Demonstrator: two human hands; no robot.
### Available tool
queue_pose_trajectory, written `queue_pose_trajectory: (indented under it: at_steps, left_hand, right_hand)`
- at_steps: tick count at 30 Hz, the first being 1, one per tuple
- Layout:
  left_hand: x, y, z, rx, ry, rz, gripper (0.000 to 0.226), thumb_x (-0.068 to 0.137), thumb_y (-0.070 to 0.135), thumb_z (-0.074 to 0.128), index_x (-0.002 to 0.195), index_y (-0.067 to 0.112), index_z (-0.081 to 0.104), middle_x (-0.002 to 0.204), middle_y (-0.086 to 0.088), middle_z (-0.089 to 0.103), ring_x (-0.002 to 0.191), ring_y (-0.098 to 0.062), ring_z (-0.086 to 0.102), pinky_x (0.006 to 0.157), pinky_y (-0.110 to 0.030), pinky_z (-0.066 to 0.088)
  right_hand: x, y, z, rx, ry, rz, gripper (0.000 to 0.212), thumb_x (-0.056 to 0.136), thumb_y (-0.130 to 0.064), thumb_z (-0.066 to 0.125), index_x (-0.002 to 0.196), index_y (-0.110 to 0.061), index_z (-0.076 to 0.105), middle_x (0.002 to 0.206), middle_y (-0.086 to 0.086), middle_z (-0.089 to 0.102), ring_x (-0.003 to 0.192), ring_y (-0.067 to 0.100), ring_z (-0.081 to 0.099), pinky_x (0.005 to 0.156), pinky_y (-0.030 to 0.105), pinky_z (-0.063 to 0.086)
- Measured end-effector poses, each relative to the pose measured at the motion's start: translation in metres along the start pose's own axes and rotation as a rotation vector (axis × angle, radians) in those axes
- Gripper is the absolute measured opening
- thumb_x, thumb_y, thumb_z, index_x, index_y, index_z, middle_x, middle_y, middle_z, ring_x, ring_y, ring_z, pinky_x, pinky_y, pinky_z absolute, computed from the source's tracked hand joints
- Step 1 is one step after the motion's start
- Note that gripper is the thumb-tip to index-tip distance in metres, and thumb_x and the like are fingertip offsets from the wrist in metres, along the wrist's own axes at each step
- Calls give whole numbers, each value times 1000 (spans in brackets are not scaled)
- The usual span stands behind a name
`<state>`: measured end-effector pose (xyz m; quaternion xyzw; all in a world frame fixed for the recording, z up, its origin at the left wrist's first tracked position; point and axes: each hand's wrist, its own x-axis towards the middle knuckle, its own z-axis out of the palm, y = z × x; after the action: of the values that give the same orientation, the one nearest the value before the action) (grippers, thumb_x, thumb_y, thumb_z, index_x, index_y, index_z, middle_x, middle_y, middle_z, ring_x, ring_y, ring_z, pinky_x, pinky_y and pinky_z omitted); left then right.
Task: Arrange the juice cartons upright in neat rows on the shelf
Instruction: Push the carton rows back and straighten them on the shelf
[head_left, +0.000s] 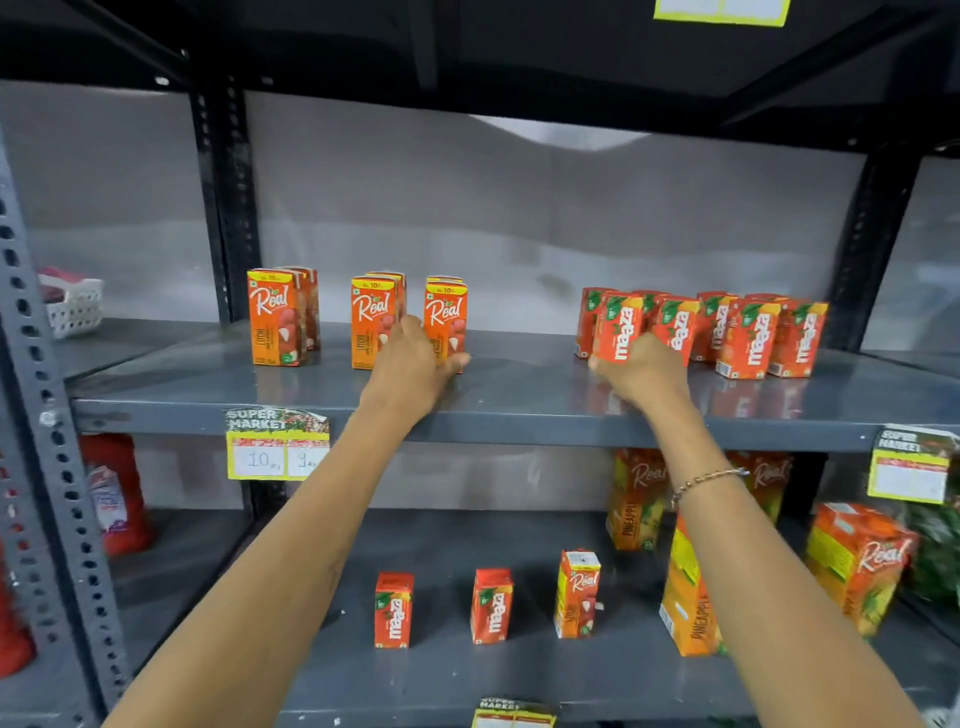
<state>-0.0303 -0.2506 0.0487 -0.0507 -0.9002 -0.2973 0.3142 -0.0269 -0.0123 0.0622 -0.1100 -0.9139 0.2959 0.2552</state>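
Two bare forearms reach up from the bottom of the view toward the grey shelf (519, 410). Nearest, on the lower shelf (441, 670), two small Maaza cartons (394, 609) and one small Real carton (576, 593) stand upright and well apart, with taller pineapple cartons (688, 597) leaning to their right; these look like stock not yet sorted.

Further in, the left hand (415, 369) lies with its palm low on the shelf surface, fingers loosely curled between the middle and right Real litchi cartons (445, 318). It touches or nearly touches both, but whether it actually grips one I cannot tell; the placement suggests nudging the right-hand carton into line with its neighbours. The right hand (644, 374), a bracelet (706, 480) on its wrist, is curled around the base of the front-left Maaza carton (618, 326), apparently grasping it so it can be squared up, since that carton tilts slightly against the rest.

Behind the hands, the Real cartons stand upright in three short files running back from the edge, with uneven gaps between them. The Maaza group (753, 332) is crowded and skewed, several cartons angled. That cluster, in my judgement, needs the most straightening.
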Motion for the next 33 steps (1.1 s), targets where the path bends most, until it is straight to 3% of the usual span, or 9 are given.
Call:
queue_pose_trajectory:
  at_steps: [2, 5, 10, 14, 20, 27, 30, 33]
  left_hand:
    - [2, 9, 4, 1, -72, -77, 85, 82, 45, 67, 139, 0, 23, 138, -20, 42, 127, -38, 44, 103, -43, 37]
    - [9, 21, 10, 47, -90, -185, 98, 79, 44, 71, 143, -2, 12, 144, -21, 35, 133, -36, 37, 109, -43, 31]
    - [14, 33, 21, 223, -69, -225, 92, 85, 36, 68, 144, -5, 10, 145, -22, 28, 135, -37, 32, 112, -43, 28]
    - [16, 33, 24, 239, -78, -214, 83, 89, 29, 64, 142, -6, 12, 144, -23, 28, 135, -39, 32, 111, -44, 28]
    - [14, 34, 25, 267, -83, -199, 81, 90, 31, 61, 143, -7, 12, 143, -24, 28, 134, -38, 33, 111, -43, 28]
    - [16, 32, 28, 158, -72, -260, 93, 85, 29, 68, 145, -4, 5, 146, -25, 25, 135, -40, 30, 113, -45, 27]
    - [16, 31, 28, 151, -74, -261, 91, 87, 28, 66, 146, -3, 5, 147, -25, 25, 136, -40, 30, 114, -46, 26]
    - [14, 34, 27, 161, -84, -264, 88, 88, 29, 64, 146, -3, 6, 149, -24, 25, 137, -40, 29, 114, -45, 25]
  right_hand:
    - [7, 6, -1, -16, -50, 11, 50, 82, -38, 67, 117, -4, 59, 117, 14, 65, 110, 33, 61, 80, 29, 42]
    - [17, 5, 4, -66, -69, -14, 58, 82, -44, 66, 119, -1, 57, 119, 16, 63, 107, 32, 61, 78, 28, 41]
    - [29, -1, 14, -76, -54, -6, 75, 82, -42, 67, 132, 6, 37, 124, 17, 56, 109, 34, 60, 77, 29, 43]
    - [35, -1, 15, -26, 1, 34, 77, 84, -28, 69, 138, 4, 25, 131, 20, 53, 116, 37, 56, 94, 40, 46]
    - [34, 4, 20, -27, 47, -6, 73, 84, -31, 69, 136, 3, 29, 129, 20, 55, 115, 36, 57, 90, 38, 48]
    - [32, 14, 6, -54, -54, -24, 72, 80, -34, 72, 133, 1, 38, 128, 16, 55, 115, 33, 58, 92, 37, 47]
    - [33, 38, -8, 5, 87, 19, 65, 80, -26, 73, 130, 0, 42, 131, 18, 53, 119, 34, 55, 93, 39, 47]
    - [36, 55, -22, 41, 198, 101, 82, 80, -28, 73, 139, 2, 25, 144, 24, 32, 131, 39, 40, 102, 41, 41]
